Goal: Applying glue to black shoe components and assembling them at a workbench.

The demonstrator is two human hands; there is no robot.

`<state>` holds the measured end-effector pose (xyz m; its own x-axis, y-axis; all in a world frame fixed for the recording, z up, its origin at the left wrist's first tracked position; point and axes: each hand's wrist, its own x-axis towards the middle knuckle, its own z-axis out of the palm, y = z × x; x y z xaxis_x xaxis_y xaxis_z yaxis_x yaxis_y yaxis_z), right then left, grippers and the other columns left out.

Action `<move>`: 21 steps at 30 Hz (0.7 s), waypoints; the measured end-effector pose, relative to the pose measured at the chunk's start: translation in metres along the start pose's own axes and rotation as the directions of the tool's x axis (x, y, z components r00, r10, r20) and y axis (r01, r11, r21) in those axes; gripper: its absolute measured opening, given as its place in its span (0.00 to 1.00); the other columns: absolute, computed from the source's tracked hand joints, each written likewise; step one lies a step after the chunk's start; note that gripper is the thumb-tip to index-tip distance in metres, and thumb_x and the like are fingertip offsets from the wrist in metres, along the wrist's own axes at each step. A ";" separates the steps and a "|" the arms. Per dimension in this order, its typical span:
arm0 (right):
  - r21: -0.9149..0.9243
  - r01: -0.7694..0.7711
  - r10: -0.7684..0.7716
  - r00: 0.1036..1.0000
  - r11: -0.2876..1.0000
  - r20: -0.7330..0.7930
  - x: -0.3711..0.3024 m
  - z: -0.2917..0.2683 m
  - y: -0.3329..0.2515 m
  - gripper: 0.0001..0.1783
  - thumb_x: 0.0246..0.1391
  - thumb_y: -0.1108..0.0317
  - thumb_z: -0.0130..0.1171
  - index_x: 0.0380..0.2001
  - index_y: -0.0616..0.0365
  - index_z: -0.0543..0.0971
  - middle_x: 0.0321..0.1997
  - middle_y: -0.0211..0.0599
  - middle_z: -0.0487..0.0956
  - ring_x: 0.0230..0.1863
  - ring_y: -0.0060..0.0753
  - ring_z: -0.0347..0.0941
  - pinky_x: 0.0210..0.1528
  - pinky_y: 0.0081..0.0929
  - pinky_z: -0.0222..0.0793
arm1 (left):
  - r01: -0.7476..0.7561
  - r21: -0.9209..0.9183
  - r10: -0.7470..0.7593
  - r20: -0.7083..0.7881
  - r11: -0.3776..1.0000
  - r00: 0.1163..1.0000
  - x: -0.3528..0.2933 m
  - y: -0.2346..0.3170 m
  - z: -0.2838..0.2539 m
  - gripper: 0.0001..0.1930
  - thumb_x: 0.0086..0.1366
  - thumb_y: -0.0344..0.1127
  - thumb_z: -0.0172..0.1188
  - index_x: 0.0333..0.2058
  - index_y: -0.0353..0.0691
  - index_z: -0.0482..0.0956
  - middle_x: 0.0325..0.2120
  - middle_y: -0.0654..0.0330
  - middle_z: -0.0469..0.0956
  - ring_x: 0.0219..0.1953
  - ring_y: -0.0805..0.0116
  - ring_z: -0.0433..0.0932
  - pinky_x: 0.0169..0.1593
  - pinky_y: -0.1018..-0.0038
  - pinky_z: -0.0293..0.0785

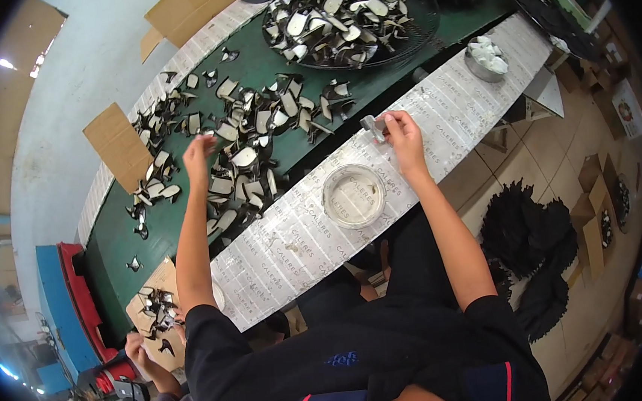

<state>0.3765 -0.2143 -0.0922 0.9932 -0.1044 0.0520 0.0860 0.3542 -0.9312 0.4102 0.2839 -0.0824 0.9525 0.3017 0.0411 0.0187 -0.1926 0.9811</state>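
The right hand (404,139) holds a small grey piece (373,128) clamped between thumb and fingers. The piece is at the far long edge of the paper-covered ledge (277,268), projecting from the left side of the fingertips; its long axis appears oblique, the upper end inclined toward the left, though its exact outline is too small to confirm. The round clear-walled dish (356,225) sits on the ledge closer to the near long edge, below and slightly left of the right hand and apart from it; of the two hands, the right is nearer to the dish. The left hand (196,156) is over the green tabletop (114,251), at the left side of the scattered black shoe heels with pale faces (244,157), and is the nearer hand to them. Its fingers appear bent; whether they are closed on a heel, or touch one, cannot be determined. The scatter lies left of the held piece, extending toward the tabletop's edge along the ledge. A wire basket (429,37) heaped with similar heels stands farther back, toward the tabletop's far edge.
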 end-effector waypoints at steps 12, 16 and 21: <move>-0.083 0.012 -0.012 1.000 0.996 -0.003 -0.001 0.003 -0.007 0.11 0.68 0.64 0.56 0.43 0.61 0.77 0.38 0.29 0.81 0.33 0.15 0.73 0.35 0.16 0.70 | -0.288 0.212 0.290 0.024 0.934 0.957 0.092 -0.032 0.022 0.16 0.73 0.41 0.50 0.48 0.35 0.79 0.61 0.58 0.72 0.59 0.64 0.71 0.65 0.71 0.60; -0.045 -0.004 0.004 1.000 0.999 -0.011 0.001 -0.004 -0.001 0.11 0.68 0.64 0.56 0.42 0.61 0.77 0.37 0.29 0.81 0.33 0.15 0.73 0.36 0.17 0.71 | 0.088 -0.058 -0.077 0.163 0.994 0.984 0.063 0.000 0.029 0.17 0.73 0.45 0.49 0.42 0.39 0.81 0.57 0.61 0.77 0.46 0.72 0.77 0.50 0.72 0.72; -0.047 0.000 -0.001 1.000 0.999 -0.027 -0.002 0.004 -0.008 0.10 0.68 0.64 0.55 0.41 0.60 0.77 0.38 0.29 0.81 0.33 0.15 0.73 0.36 0.16 0.70 | -0.077 0.263 0.081 -0.007 0.962 0.997 0.101 0.035 0.009 0.20 0.72 0.48 0.52 0.47 0.36 0.80 0.52 0.58 0.80 0.45 0.70 0.77 0.50 0.73 0.72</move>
<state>0.3745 -0.2136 -0.0831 0.9906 -0.1300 0.0429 0.0818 0.3104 -0.9471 0.5098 0.2992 -0.0457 0.9489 0.2911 0.1219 0.0249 -0.4542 0.8906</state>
